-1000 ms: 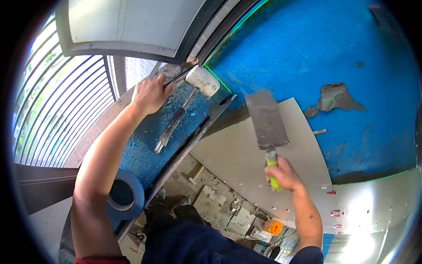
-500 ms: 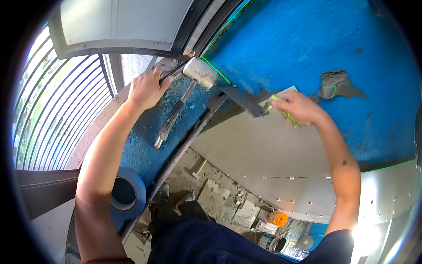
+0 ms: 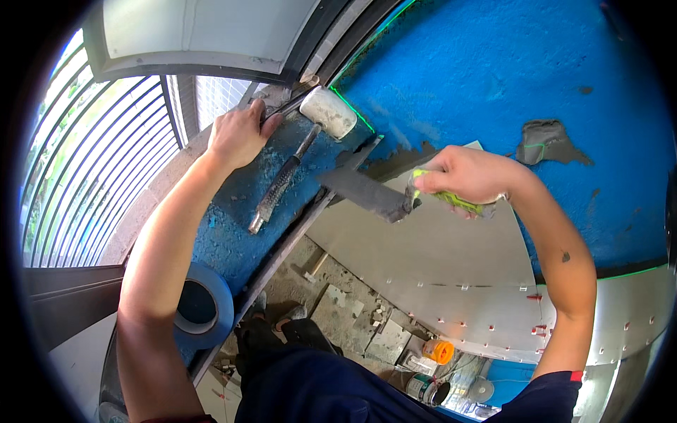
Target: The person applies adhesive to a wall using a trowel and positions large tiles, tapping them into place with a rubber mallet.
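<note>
In the head view, few containers are seen, and only at the lower edge: an orange-capped container (image 3: 438, 350) lies among rubble at about five o'clock, and just below it a small dark can (image 3: 425, 389) is found; what either holds cannot be told. A roll of blue tape (image 3: 201, 304) is set on the ledge at about seven o'clock, its hollow middle showing only shadow.

The right hand (image 3: 467, 176) is closed around the yellow-green handle of a notched trowel (image 3: 370, 194), at about two o'clock from the picture's middle. The dark blade is held out toward nine o'clock from that hand, its toothed edge laid against the top of a pale grey tile (image 3: 423, 247), where dark combed mortar (image 3: 405, 158) is seen on the blue wall (image 3: 493, 77).

The left hand (image 3: 238, 132) is placed at about eleven o'clock, fingers curled over the dark window frame (image 3: 282, 106); whether anything is gripped there cannot be told. A rubber mallet (image 3: 300, 151) with a white head lies just beside that hand on the blue-coated sill, its ribbed handle pointing toward seven o'clock.

Between the two hands the mallet and a dark metal rail (image 3: 282, 247) are crossed by the trowel blade. A grey patch (image 3: 546, 141) is left bare on the wall at two o'clock. Lower tiles (image 3: 493, 310) are studded with small red and white spacers.
</note>
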The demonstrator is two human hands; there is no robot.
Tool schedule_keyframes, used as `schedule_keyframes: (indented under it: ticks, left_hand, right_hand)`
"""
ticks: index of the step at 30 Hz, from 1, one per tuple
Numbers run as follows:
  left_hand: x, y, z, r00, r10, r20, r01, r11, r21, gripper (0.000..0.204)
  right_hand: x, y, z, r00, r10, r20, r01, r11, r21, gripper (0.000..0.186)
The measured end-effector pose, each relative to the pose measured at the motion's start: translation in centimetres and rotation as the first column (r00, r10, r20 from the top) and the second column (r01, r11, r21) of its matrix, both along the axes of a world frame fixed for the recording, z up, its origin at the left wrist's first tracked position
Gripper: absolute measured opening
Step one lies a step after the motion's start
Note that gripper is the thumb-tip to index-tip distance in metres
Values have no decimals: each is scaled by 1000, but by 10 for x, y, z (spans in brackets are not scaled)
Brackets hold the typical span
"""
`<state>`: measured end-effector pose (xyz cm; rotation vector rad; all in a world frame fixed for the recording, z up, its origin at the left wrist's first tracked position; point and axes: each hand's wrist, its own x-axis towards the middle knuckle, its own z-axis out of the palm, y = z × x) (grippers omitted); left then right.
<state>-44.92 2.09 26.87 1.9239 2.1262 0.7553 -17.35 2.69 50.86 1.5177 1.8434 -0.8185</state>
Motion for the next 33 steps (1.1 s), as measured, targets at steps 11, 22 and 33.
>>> schedule_keyframes:
  ticks: [11, 22, 33]
  left_hand:
    - [-2, 0, -7, 1000, -1, -2, 1, 1000, 23, 48]
    - [0, 0, -4, 1000, -9, 16, 8, 999, 44, 48]
    - [-3, 0, -3, 1000, -20, -14, 20, 1000, 24, 55]
  right_hand:
    - [23, -6, 24, 932, 351, 96, -357, 833, 423, 33]
    - [5, 4, -28, 734, 440, 518, -679, 484, 551, 31]
    - [-20, -15, -10, 783, 403, 473, -607, 659, 444, 28]
